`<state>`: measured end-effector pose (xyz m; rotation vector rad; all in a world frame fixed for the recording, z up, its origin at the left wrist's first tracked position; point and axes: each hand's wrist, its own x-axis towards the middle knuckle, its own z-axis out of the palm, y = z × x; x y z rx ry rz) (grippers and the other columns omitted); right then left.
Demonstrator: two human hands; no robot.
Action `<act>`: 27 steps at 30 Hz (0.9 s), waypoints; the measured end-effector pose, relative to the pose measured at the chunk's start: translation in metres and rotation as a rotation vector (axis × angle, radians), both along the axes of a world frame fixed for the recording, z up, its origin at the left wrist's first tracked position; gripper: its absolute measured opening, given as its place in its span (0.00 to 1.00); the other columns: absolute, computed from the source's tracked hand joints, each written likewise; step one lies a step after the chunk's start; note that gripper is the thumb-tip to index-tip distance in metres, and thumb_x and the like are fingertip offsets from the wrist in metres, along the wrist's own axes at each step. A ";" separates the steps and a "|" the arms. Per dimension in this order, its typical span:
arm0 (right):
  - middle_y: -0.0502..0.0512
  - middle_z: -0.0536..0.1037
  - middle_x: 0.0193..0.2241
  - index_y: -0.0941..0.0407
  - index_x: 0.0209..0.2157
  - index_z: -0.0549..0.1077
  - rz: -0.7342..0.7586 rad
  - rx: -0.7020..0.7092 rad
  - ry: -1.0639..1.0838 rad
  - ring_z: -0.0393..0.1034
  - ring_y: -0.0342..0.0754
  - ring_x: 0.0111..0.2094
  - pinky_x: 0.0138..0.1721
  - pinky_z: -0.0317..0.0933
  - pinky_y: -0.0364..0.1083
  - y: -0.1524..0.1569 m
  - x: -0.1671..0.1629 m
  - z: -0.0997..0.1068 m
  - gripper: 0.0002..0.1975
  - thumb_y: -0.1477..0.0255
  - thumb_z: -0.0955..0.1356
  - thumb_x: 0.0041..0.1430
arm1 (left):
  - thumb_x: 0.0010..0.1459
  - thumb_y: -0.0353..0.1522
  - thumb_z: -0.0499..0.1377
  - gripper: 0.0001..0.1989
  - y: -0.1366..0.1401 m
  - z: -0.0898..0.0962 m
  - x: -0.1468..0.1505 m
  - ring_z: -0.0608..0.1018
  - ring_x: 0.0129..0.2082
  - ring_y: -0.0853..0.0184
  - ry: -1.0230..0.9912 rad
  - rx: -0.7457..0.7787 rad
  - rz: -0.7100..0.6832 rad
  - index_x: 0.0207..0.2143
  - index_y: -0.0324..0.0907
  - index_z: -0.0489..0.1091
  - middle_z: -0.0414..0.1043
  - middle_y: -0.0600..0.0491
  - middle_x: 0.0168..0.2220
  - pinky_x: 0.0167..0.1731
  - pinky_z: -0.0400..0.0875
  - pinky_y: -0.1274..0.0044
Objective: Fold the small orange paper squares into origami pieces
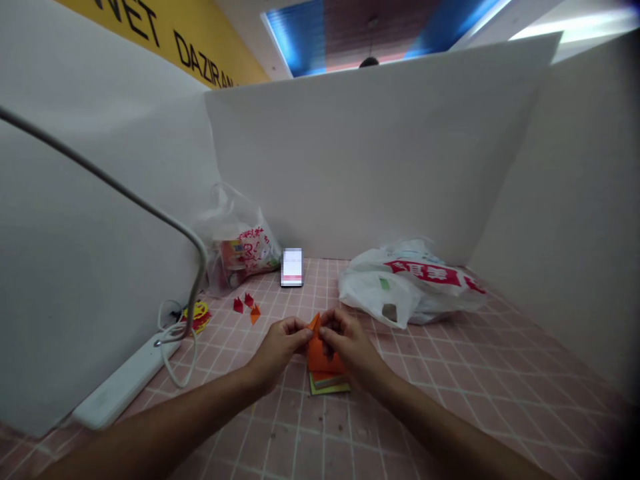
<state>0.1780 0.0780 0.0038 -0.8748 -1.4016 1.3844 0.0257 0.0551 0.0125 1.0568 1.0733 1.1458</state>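
Note:
Between my two hands is a small folded piece of orange origami paper (pixel 315 323), its pointed tip upward. My left hand (pixel 281 348) pinches its left side between thumb and fingers. My right hand (pixel 349 341) closes on its right side, with the thumb near the middle of the fold. Beneath the hands lies a stack of coloured paper squares (pixel 327 381), orange on top and yellow-green at the bottom; my right hand covers part of it. To the left are two small red folded pieces (pixel 239 305) and an orange folded piece (pixel 255 313).
A phone (pixel 293 267) stands at the back beside a clear plastic bag (pixel 240 243). A white plastic bag (pixel 415 283) lies at the right. At the left are a white power strip (pixel 125 383), its cable, a grey bent arm (pixel 193 237) and yellow-red items (pixel 199 316). White panels surround the tiled-pattern surface.

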 end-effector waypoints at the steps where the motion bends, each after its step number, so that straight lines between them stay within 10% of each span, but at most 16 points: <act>1: 0.42 0.68 0.18 0.55 0.31 0.66 -0.015 0.006 0.017 0.63 0.40 0.17 0.18 0.57 0.39 0.001 0.000 -0.001 0.06 0.71 0.67 0.51 | 0.45 0.37 0.69 0.14 0.003 -0.002 0.001 0.71 0.25 0.71 -0.001 0.025 0.008 0.28 0.37 0.71 0.71 0.56 0.25 0.29 0.65 0.78; 16: 0.45 0.69 0.22 0.57 0.30 0.70 -0.085 0.031 0.034 0.64 0.40 0.21 0.23 0.59 0.40 -0.005 -0.001 -0.014 0.06 0.70 0.70 0.54 | 0.55 0.32 0.62 0.05 0.001 -0.028 -0.002 0.71 0.27 0.70 0.166 0.374 0.099 0.31 0.40 0.69 0.67 0.54 0.31 0.25 0.68 0.79; 27: 0.47 0.74 0.25 0.56 0.33 0.72 0.005 0.016 0.179 0.70 0.41 0.24 0.27 0.65 0.41 -0.016 0.002 -0.012 0.06 0.71 0.72 0.55 | 0.58 0.19 0.58 0.09 -0.009 -0.019 -0.007 0.76 0.35 0.67 0.620 1.046 0.086 0.33 0.41 0.66 0.70 0.52 0.34 0.35 0.71 0.78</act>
